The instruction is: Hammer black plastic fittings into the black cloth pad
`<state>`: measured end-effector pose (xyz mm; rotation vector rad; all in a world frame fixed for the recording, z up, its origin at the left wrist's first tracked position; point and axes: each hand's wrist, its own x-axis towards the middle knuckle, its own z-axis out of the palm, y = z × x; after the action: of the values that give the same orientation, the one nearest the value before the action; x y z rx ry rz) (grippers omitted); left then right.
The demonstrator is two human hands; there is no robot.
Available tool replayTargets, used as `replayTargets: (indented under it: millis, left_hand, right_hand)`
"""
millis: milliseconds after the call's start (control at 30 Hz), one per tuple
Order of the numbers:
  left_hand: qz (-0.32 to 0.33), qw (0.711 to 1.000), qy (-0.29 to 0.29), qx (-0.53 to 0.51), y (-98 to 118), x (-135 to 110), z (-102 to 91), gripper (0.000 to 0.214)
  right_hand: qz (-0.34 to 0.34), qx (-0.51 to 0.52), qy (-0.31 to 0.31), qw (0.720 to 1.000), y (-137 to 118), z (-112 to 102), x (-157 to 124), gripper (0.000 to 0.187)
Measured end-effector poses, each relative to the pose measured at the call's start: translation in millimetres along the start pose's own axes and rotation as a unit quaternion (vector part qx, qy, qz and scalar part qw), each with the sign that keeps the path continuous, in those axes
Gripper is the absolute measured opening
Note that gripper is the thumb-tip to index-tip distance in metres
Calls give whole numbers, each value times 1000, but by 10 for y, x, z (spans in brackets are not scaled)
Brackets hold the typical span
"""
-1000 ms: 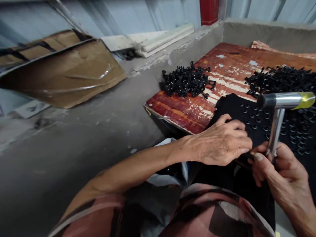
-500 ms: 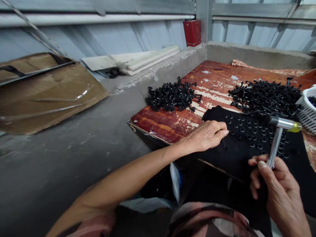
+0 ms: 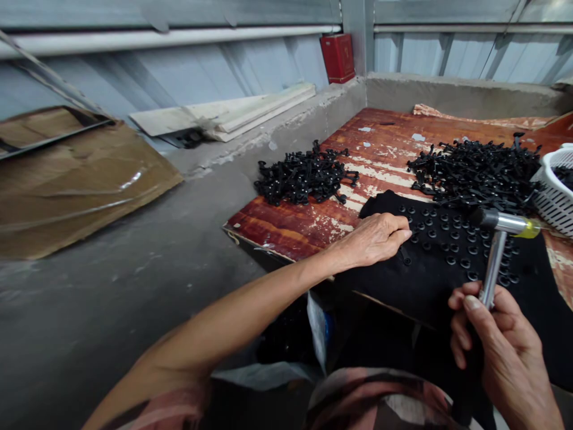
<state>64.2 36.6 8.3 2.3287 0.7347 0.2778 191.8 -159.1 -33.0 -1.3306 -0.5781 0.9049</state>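
My right hand (image 3: 501, 340) is wrapped round the handle of a small hammer (image 3: 496, 260), held upright with its head at the top. The head has a black face on one side and a yellow one on the other. My left hand (image 3: 378, 239) is closed in a pinch low over a black cloth (image 3: 398, 289); whatever its fingertips hold is hidden. Just below those fingers lies one small black piece (image 3: 405, 259). Several black round-topped pieces (image 3: 451, 248) stand in rough rows on the cloth between my hands.
Behind my left hand is a pile of black parts (image 3: 304, 176) on the worn red-brown board (image 3: 286, 230). A larger pile (image 3: 477, 173) lies farther right, beside a white slotted basket (image 3: 555, 197). Cardboard (image 3: 80, 185) leans at left; a red tin (image 3: 338, 58) stands in the corner.
The view has shifted slightly, moving the background a little left. My left hand stays pinched at the cloth, and the right still grips the hammer in nearly the same pose.
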Motion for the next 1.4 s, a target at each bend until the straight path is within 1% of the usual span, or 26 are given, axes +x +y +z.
replayTargets:
  millis: [467,733,867,1000,1067,1133,1200,1233,1300,1333,1400]
  left_hand:
    - [-10,999,3,31,31,20,21,23]
    - [-12,999,2,49,34,19,29,24]
    - [-16,997,3,74,62,15,29,24]
    - [15,989,21,149,61,20,59,26]
    - [25,982,28,185,55,24,77,27]
    - [22,980,25,199,51,25,88,28]
    - [17,981,21,194,52,25,90,29]
    - [15,982,20,188,52,25,90,29]
    - [14,983,23,181,53,27,91,28]
    - [13,983,25,180,53,28,93,27]
    - [13,982,29,187,52,29,102,28]
  right_hand:
    - [5,-8,-7,1000,32,4,4,25]
    - [-2,-13,7,1000,8,30,-29,24]
    - [4,-16,9,1000,-7,48,-34,24]
    - [13,-21,19,1000,3,49,-30,27]
    - [20,-24,12,999,18,25,-27,31]
    - [32,-36,-11,999,23,-13,-21,38]
    - [43,-81,-39,995,0,-48,-9,44]
    - [39,-115,-47,991,-27,-61,0,47]
    - [-2,-203,-58,977,-102,-75,23,53]
    - [-38,-250,-66,965,-144,-78,38,54]
    - [-134,-333,-85,929,-218,-87,80,54]
